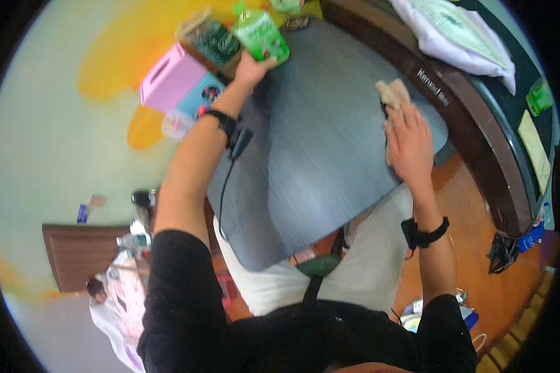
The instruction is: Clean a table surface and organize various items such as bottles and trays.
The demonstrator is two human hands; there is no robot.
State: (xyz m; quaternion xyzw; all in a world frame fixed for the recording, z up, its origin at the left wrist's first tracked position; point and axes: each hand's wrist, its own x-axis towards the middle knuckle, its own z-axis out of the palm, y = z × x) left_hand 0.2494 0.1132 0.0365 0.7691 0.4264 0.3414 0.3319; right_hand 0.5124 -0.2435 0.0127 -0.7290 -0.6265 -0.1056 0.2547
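Observation:
A dark grey table top (317, 140) lies before me. At its far left my left hand (253, 70) reaches to the base of a green plastic bottle (262, 37), with the thumb against its lower part; the other fingers are largely hidden. Beside the bottle is a box with a dark green front (219, 44). On the right side of the table, my right hand (408, 140) rests palm down on a beige cloth (394, 93), which sticks out beyond the fingertips and along the hand's left side. Both wrists wear black straps with small devices.
A pink box (168, 79), a light blue box (198, 95) and a clear plastic container (175, 125) stand by the wall at left. A brown curved bed or sofa edge (466, 112) borders the table at right, with a white pillow (457, 42) beyond. Another person (98, 289) is at lower left.

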